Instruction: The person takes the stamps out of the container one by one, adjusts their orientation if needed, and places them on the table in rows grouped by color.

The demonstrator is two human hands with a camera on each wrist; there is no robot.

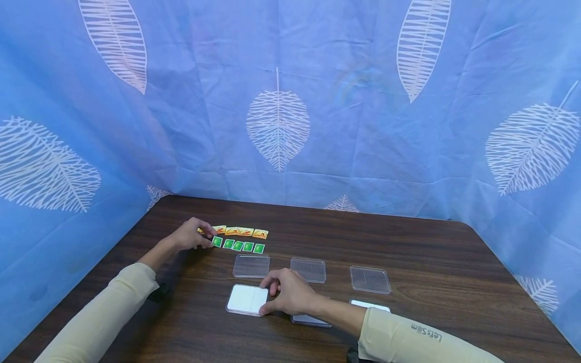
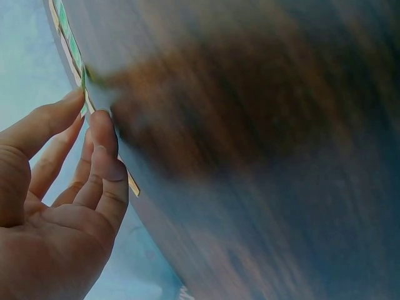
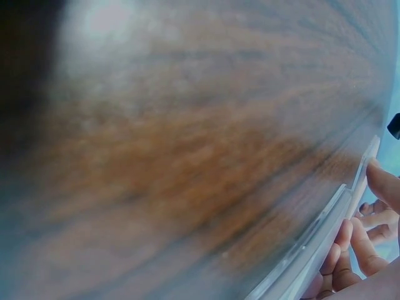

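Observation:
My left hand (image 1: 192, 234) is at the left end of two rows of small stamps. Between its thumb and fingertips it pinches a green stamp (image 2: 84, 78) with a white border. More green stamps (image 1: 247, 246) lie in a row beside it, with a row of orange-yellow stamps (image 1: 246, 232) just behind. My right hand (image 1: 290, 293) holds the right side of a clear plastic case (image 1: 247, 299) with a white insert, thumb at the near corner and fingers curled at the far one. The case lies flat on the table.
Behind the white-filled case lie three clear, see-through plastic covers (image 1: 251, 266) in a row. Two more white-filled cases, one a middle case (image 1: 310, 321) and one a right case (image 1: 368, 304), are partly hidden by my right arm. A blue leaf-print curtain (image 1: 218, 126) surrounds the dark wooden table (image 1: 431, 262).

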